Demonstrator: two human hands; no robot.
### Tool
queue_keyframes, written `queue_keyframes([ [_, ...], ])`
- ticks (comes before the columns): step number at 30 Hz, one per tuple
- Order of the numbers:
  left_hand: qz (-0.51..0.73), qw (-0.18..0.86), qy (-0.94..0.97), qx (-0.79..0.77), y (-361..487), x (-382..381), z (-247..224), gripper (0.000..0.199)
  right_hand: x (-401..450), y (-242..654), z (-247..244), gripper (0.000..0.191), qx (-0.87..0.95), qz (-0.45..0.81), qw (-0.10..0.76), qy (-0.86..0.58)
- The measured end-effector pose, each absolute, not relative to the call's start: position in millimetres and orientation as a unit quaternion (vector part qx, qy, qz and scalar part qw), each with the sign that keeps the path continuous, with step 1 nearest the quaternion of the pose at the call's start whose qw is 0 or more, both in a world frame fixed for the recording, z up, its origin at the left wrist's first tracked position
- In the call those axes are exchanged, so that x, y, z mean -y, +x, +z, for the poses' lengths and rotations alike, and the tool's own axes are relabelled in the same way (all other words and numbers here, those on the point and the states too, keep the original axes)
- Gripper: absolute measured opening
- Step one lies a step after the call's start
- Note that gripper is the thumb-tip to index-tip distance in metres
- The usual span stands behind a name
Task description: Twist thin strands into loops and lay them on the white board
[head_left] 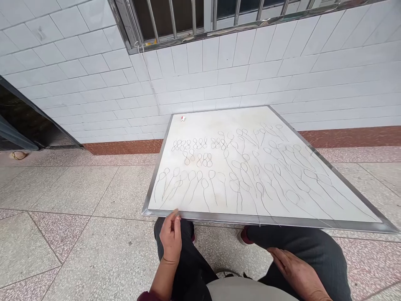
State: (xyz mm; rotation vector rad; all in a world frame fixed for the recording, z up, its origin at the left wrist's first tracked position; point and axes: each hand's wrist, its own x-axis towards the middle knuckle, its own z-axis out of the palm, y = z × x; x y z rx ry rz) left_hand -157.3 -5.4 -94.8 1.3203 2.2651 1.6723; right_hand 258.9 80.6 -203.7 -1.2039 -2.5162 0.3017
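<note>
My left hand point(171, 237) is at the front rim of a low white board table point(213, 121), thumb and fingertips drawn together against its metal edge. Anything between them is too small to make out. My right hand point(294, 269) lies on my right thigh, fingers stretched out, holding nothing. Many thin dark wire-like strands with a loop at one end point(205, 184) lie spread over the front and right of the board. Farther back on the left, several figure-eight loops point(197, 143) sit in rows, with a smaller group point(205, 160) below them.
A small white and red item point(183, 118) lies near the board's back left corner. Behind stands a white tiled wall point(188, 79) with a barred window point(194, 19). A few strands overhang the front rim. A doorway point(28, 117) opens at left above the speckled tile floor point(103, 246).
</note>
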Motion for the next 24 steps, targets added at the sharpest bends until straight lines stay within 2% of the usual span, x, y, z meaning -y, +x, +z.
queue_keyframes([
  [8, 0.45, 0.008, 0.617, -0.645, -153.3, 18.0, -112.4, 0.023, -76.6, 241.3, -177.3, 0.033, 0.887, 0.222, 0.163, -0.371],
  [13, 0.411, -0.026, 0.659, -0.63, -162.7, 17.5, -116.1, 0.022, -88.2, 192.8, -113.1, 0.032, 0.88, 0.301, 0.178, -0.32],
  [16, 0.393, -0.049, 0.672, -0.625, -172.5, 19.6, -116.0, 0.022, -129.2, 149.7, -59.5, 0.03, 0.846, 0.304, 0.239, -0.367],
  [18, 0.385, -0.063, 0.675, -0.627, -178.4, 20.7, -117.4, 0.022, -169.1, 117.6, -27.8, 0.028, 0.812, 0.313, 0.247, -0.426],
  [21, 0.376, -0.077, 0.675, -0.63, -183.1, 20.1, -122.1, 0.022, -231.6, 69.6, 1.2, 0.023, 0.783, 0.327, 0.196, -0.492],
  [24, 0.371, -0.089, 0.675, -0.632, -184.2, 17.5, -126.6, 0.021, -280.7, 28.1, 6.2, 0.02, 0.781, 0.326, 0.158, -0.508],
])
